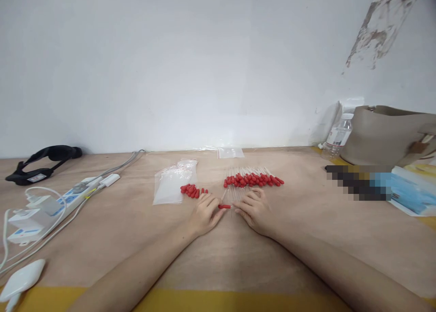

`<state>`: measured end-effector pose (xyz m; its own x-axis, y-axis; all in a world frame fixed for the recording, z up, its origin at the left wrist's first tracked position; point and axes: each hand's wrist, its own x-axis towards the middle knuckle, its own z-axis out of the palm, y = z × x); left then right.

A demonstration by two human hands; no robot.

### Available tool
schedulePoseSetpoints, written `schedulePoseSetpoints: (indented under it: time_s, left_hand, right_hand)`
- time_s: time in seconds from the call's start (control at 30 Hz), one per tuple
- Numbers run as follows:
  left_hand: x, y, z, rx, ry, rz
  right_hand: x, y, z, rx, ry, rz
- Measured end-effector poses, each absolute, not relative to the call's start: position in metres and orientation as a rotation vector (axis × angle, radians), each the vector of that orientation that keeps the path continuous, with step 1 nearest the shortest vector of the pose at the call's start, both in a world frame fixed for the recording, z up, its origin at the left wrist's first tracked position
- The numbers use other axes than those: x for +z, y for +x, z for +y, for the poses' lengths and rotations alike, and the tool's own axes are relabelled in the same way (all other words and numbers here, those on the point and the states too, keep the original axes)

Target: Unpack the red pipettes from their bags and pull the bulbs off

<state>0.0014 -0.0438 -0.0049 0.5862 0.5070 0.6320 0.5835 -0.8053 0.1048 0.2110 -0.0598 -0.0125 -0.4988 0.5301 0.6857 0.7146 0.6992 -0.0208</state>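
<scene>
My left hand (205, 213) and my right hand (253, 208) rest on the wooden table (136, 230), fingertips meeting at a small red rubber bulb (224, 206) held between them. The right fingers also seem to pinch a thin clear tube joined to that bulb. Just beyond my right hand lies a row of clear droppers with red bulbs (254, 180). A loose pile of red bulbs (192, 190) sits beyond my left hand, next to a clear plastic bag (168, 187).
A white power strip with plugs and cables (51, 205) lies at the left, a black strap (37, 164) behind it. At the right stand a beige bag (388, 135), a water bottle (337, 137) and blue packets (408, 191). A small clear bag (230, 152) lies by the wall.
</scene>
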Motion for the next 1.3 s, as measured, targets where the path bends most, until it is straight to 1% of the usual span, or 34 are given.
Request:
schedulePoseSetpoints:
  time_s: [0.33,0.53,0.77,0.9,1.03,1.1,1.17,1.3]
  left_hand:
    - [-0.001,0.01,-0.048,-0.831,-2.698,-0.77]
    - [0.0,0.009,-0.051,-0.788,-2.757,-0.782]
    - [0.003,0.003,-0.052,-0.722,-2.804,-0.862]
    - [0.009,-0.015,-0.045,-0.892,-2.731,-1.08]
    - [0.034,-0.04,-0.02,-1.081,-2.593,-1.465]
    - [0.049,-0.055,-0.002,-1.05,-2.373,-1.75]
    - [0.058,-0.07,0.016,-0.856,-2.289,-2.005]
    - [0.053,-0.088,0.039,-0.732,-2.301,-2.165]
  right_hand:
    - [-0.017,0.204,-0.06,-0.219,-0.827,-2.213]
    - [-0.018,0.208,-0.062,-0.305,-0.748,-2.239]
    - [-0.016,0.226,-0.064,-0.384,-0.783,-2.263]
    - [-0.012,0.248,-0.055,-0.354,-1.057,-2.067]
    - [-0.01,0.253,-0.045,-0.326,-1.388,-1.962]
    - [-0.011,0.248,-0.041,-0.298,-1.489,-1.967]
    - [-0.012,0.242,-0.039,-0.27,-1.546,-1.975]
    - [-0.014,0.234,-0.039,-0.274,-1.564,-1.995]
